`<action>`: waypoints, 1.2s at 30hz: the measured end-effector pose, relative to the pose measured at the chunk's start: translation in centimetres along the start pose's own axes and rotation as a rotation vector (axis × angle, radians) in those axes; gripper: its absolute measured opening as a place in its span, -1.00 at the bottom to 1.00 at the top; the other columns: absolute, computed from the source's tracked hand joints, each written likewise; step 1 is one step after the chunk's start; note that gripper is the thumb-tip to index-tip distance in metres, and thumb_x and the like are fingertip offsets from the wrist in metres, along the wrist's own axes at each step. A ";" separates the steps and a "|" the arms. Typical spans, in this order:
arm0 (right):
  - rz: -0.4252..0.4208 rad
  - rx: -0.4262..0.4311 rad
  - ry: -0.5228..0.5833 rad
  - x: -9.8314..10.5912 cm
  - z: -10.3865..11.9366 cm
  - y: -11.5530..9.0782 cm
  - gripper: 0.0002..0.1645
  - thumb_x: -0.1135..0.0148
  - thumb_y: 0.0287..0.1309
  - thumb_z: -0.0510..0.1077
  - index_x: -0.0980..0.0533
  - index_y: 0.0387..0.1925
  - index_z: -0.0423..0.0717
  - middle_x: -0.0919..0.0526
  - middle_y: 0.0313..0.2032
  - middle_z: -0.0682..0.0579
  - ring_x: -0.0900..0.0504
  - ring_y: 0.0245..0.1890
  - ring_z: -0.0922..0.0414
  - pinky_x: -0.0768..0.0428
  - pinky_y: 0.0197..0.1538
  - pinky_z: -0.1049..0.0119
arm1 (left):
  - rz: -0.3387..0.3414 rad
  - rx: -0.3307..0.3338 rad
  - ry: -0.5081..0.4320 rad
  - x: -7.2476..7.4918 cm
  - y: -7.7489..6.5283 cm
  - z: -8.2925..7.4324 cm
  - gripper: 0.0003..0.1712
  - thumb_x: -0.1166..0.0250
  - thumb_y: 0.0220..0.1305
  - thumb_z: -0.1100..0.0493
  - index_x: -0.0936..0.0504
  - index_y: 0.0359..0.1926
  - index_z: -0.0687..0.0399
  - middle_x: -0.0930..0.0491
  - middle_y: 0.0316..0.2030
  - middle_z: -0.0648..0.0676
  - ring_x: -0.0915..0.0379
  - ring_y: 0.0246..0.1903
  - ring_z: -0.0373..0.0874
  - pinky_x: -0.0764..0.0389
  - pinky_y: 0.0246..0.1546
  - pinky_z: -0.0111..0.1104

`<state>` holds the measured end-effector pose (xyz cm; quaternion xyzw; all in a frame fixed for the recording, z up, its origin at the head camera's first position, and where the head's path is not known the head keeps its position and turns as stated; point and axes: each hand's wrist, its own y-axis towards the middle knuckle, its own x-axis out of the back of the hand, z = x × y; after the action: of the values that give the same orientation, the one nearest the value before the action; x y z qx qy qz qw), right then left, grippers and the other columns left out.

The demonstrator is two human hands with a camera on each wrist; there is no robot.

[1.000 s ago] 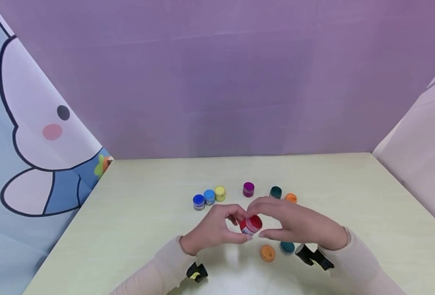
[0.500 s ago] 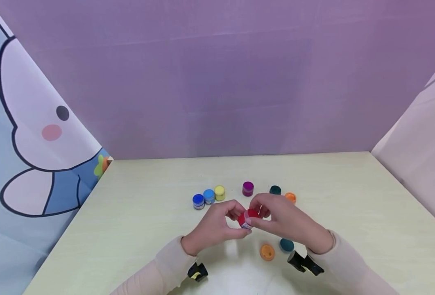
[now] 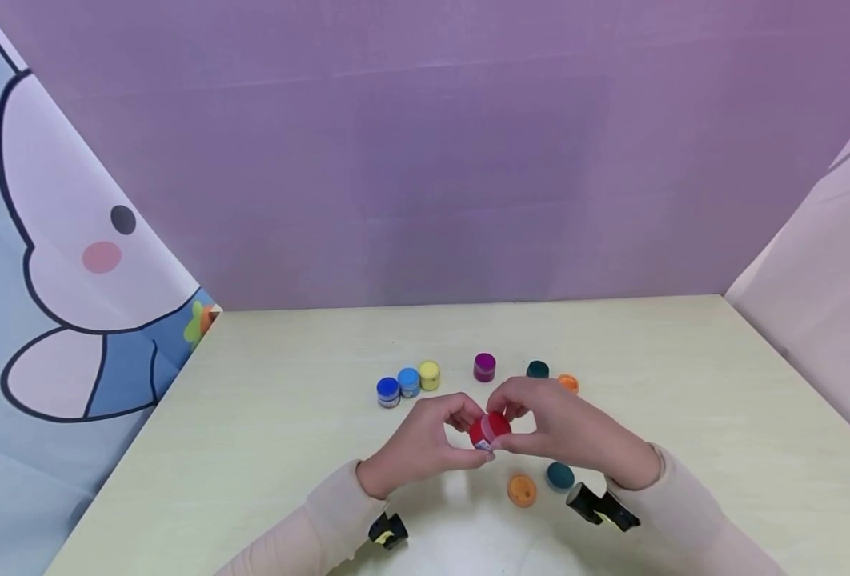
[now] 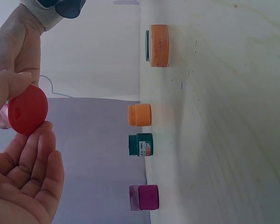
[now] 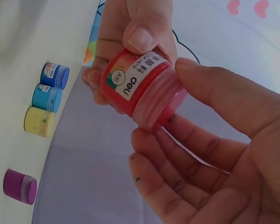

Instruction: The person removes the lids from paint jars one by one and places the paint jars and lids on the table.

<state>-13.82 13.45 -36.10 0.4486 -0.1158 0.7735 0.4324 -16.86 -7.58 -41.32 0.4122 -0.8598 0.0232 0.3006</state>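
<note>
A person's two bare hands meet above a pale counter, sharing one small red jar. The jar is lifted clear of the surface and tilted, near the middle of the counter from side to side. The left hand has a narrow grip, thumb and fingers holding the jar's rounded red end. The right hand also has a narrow grip, its thumb and fingers pinching the translucent collar at the other end. The right wrist view shows a label on the jar's side reading "deli", with other characters.

Beyond the hands, small jars stand on the counter. On the person's left, a dark blue jar, a light blue jar and a yellow jar sit close together. A purple jar stands apart, near the middle. Farther right are a dark green jar and an orange jar, both partly hidden by the right hand. On the person's side of the hands, a round orange piece lies just beside a round teal piece.

A purple cloth hangs behind the counter; a blue and white cartoon panel covers the left side.
</note>
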 end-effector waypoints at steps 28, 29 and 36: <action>0.007 -0.016 -0.015 0.7 -0.1 -0.5 -0.42 -0.36 0.01 0.14 -0.45 -0.03 -0.10 -0.58 -0.17 0.14 -0.55 -0.18 0.21 -0.59 -0.12 0.30 | 0.027 0.039 -0.053 0.1 0.0 0.0 -0.69 -0.46 0.01 0.14 -0.58 -0.20 -0.04 -0.62 -0.32 -0.18 -0.52 -0.30 -0.30 -0.56 -0.10 -0.21; -0.015 -0.048 -0.003 0.6 -0.1 -0.5 -0.46 -0.34 0.03 0.16 -0.46 -0.09 -0.10 -0.59 -0.24 0.16 -0.55 -0.25 0.23 -0.59 -0.19 0.34 | 0.025 0.040 -0.052 0.1 0.0 0.0 -0.69 -0.46 0.00 0.13 -0.58 -0.20 -0.05 -0.62 -0.33 -0.18 -0.52 -0.30 -0.31 -0.56 -0.10 -0.20; -0.051 -0.116 0.082 0.1 0.2 -0.3 -0.62 -0.35 0.04 0.11 -0.53 -0.32 -0.12 -0.54 -0.54 0.25 -0.47 -0.53 0.34 -0.53 -0.45 0.43 | 0.018 0.043 -0.043 0.1 0.0 0.1 -0.71 -0.46 0.01 0.13 -0.58 -0.23 -0.05 -0.62 -0.35 -0.19 -0.53 -0.32 -0.32 -0.56 -0.11 -0.20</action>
<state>-13.51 13.58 -35.94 0.3935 -0.1312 0.7720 0.4816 -16.96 -7.66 -41.33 0.4112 -0.8689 0.0356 0.2731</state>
